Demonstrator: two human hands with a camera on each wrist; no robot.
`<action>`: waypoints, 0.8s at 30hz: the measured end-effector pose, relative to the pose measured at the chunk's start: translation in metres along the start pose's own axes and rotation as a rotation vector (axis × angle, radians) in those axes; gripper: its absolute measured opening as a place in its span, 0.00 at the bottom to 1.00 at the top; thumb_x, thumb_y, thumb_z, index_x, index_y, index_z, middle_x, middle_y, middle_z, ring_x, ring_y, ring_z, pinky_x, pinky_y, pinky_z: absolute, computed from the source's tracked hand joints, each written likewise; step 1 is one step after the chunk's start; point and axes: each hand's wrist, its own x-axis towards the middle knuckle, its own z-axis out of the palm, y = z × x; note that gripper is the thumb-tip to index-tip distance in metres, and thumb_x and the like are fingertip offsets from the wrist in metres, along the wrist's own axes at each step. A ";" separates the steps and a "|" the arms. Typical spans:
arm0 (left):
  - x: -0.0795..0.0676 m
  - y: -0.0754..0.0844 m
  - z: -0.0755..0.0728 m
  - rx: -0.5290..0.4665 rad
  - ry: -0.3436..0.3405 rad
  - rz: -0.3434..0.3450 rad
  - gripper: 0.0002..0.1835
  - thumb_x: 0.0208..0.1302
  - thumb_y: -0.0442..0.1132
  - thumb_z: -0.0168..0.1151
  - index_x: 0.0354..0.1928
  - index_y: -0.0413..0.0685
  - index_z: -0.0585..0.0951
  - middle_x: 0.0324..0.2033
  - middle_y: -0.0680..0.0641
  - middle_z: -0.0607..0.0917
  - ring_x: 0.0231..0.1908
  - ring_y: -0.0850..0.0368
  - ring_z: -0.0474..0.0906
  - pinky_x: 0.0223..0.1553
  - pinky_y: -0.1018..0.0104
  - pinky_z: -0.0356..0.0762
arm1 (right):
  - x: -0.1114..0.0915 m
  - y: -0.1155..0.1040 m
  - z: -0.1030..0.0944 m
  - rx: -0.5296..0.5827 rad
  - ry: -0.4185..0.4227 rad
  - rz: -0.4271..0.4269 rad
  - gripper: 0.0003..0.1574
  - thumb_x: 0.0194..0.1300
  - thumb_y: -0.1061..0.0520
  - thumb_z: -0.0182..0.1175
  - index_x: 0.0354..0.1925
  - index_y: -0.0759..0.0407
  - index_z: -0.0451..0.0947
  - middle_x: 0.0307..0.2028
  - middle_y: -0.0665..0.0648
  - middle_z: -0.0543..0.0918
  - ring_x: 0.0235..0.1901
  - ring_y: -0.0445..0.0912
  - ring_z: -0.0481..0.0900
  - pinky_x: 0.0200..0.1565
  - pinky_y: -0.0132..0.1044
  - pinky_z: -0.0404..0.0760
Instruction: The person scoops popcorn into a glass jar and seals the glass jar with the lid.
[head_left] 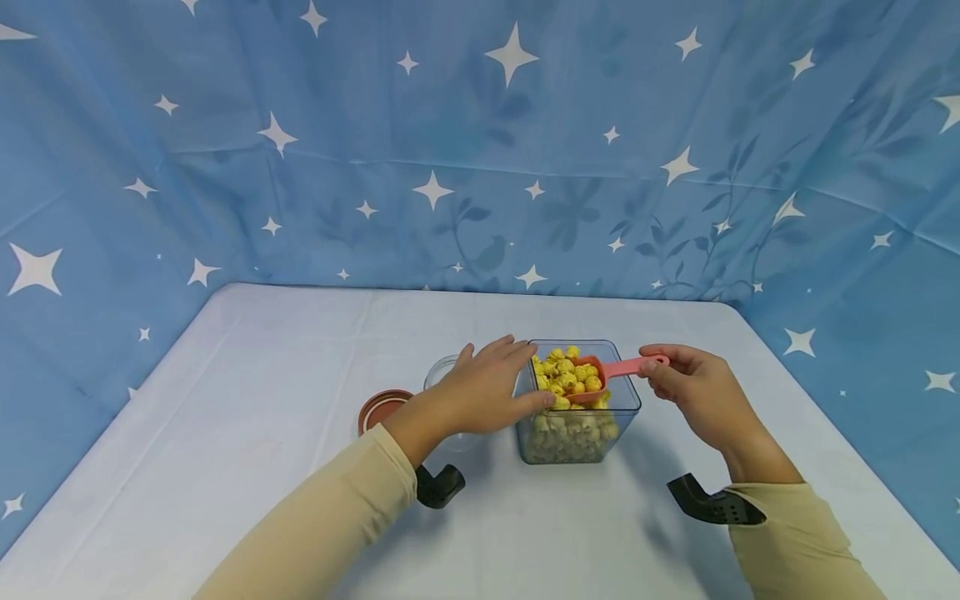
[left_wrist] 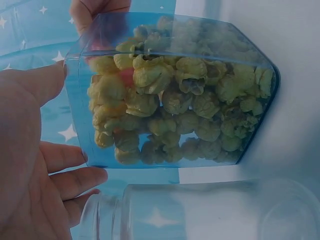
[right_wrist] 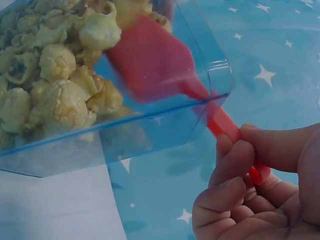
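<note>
A clear bluish square container [head_left: 632, 404] holds yellow popcorn [head_left: 555, 379] and stands on the table. At its left side my left hand [head_left: 483, 390] touches the rim, thumb and fingers mostly extended; the left wrist view has the fingertips right at the container's edge. My right hand [head_left: 697, 390] pinches the end of a red scoop [right_wrist: 155, 65] between thumb and fingers. The scoop's bowl lies inside the container among the popcorn, and its handle passes over the right rim. In the head view, popcorn shows in or against the bowl.
A clear jar [left_wrist: 215, 210] without a lid stands left of the container, partly behind my left hand and forearm. Beside it lies a reddish-brown round lid [head_left: 378, 407]. A white cloth covers the table [head_left: 285, 375]; a blue star-patterned curtain [head_left: 450, 125] hangs behind.
</note>
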 end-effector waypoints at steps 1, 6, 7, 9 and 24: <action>0.000 0.000 0.000 0.000 0.000 -0.001 0.42 0.56 0.70 0.41 0.68 0.56 0.55 0.65 0.53 0.57 0.66 0.56 0.44 0.59 0.40 0.40 | 0.000 0.000 0.000 0.028 -0.002 0.002 0.30 0.63 0.45 0.53 0.53 0.67 0.69 0.37 0.63 0.75 0.32 0.47 0.73 0.36 0.30 0.77; 0.001 0.000 0.001 0.006 -0.003 -0.008 0.42 0.55 0.71 0.41 0.68 0.57 0.54 0.65 0.53 0.56 0.66 0.56 0.44 0.59 0.40 0.40 | 0.002 0.001 0.002 0.126 -0.012 -0.020 0.29 0.63 0.49 0.54 0.53 0.71 0.68 0.35 0.58 0.75 0.31 0.45 0.72 0.36 0.30 0.77; 0.001 0.000 0.001 0.008 -0.003 -0.009 0.42 0.55 0.71 0.40 0.68 0.57 0.54 0.65 0.53 0.56 0.66 0.56 0.44 0.59 0.40 0.40 | 0.002 0.001 0.003 0.132 -0.014 -0.025 0.29 0.63 0.49 0.54 0.53 0.71 0.68 0.35 0.57 0.75 0.31 0.45 0.72 0.36 0.29 0.77; 0.001 -0.001 0.001 0.008 -0.003 -0.011 0.42 0.56 0.71 0.40 0.68 0.57 0.54 0.65 0.53 0.56 0.66 0.56 0.44 0.59 0.40 0.41 | 0.002 0.002 0.004 0.130 -0.017 -0.032 0.29 0.63 0.49 0.54 0.53 0.70 0.68 0.36 0.57 0.75 0.32 0.45 0.72 0.37 0.29 0.76; 0.002 -0.001 0.001 -0.009 -0.003 -0.019 0.42 0.54 0.71 0.41 0.68 0.58 0.54 0.65 0.53 0.57 0.66 0.56 0.45 0.59 0.40 0.40 | 0.000 0.008 -0.002 0.362 -0.016 -0.006 0.23 0.63 0.53 0.55 0.50 0.67 0.69 0.35 0.54 0.75 0.33 0.43 0.71 0.37 0.28 0.75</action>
